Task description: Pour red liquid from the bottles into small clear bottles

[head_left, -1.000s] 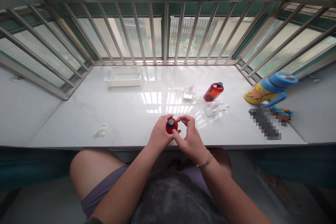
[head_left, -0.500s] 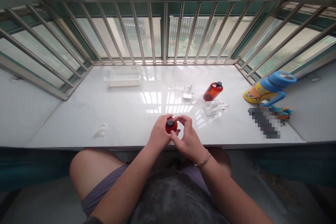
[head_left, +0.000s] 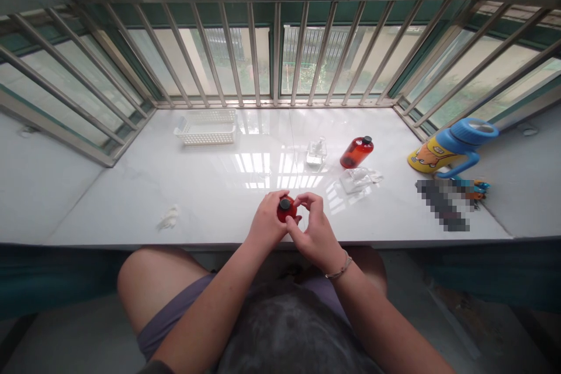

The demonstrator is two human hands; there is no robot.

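A small red bottle (head_left: 287, 210) with a black cap stands near the front edge of the white marble sill (head_left: 205, 187). My left hand (head_left: 266, 223) is wrapped round its body. My right hand (head_left: 312, 228) is curled beside it, with thumb and fingertips close against the bottle's right side near the cap. Most of the bottle is hidden by my fingers.
Farther back are a second red bottle (head_left: 356, 152), a small clear glass bottle (head_left: 316, 152), clear plastic wrapping (head_left: 358, 179) and a white slotted basket (head_left: 205, 127). A crumpled tissue (head_left: 169, 219) lies at left. A blue-and-yellow child's cup (head_left: 451, 149) lies at right. Window bars (head_left: 280, 29) close the back.
My right hand's fingers have shifted slightly closer round the cap. The bottle and my left hand stay in place.
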